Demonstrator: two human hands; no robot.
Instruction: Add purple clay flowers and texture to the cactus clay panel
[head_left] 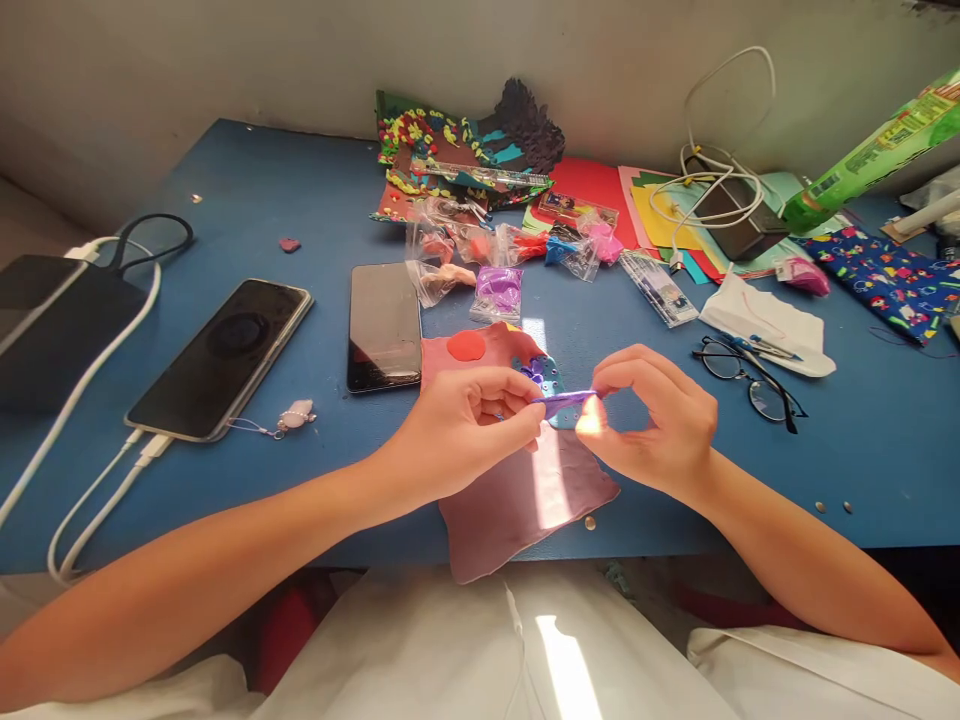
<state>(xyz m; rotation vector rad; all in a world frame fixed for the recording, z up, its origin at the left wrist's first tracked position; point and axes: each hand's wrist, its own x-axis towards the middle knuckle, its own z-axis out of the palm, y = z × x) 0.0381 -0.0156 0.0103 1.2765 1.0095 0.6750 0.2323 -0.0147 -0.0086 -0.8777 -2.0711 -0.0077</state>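
My left hand (469, 425) and my right hand (656, 420) pinch the two ends of a short purple clay strip (564, 401), holding it level between them just above the table. Under the hands lies a pink sheet (517, 500) that hangs over the front edge of the blue table (262, 200). On the sheet sit a red clay disc (466, 346) and a teal clay piece (541, 366) with small purple bits. Fingertips hide the strip's ends.
Two phones lie left of the sheet: a black one (384, 325) and a cabled one (222, 358). Small bags of coloured clay (496, 290) sit behind. Glasses (750, 380), a white cloth (769, 322), coloured paper, a charger (731, 215) and a clay artwork (465, 150) fill the right and back.
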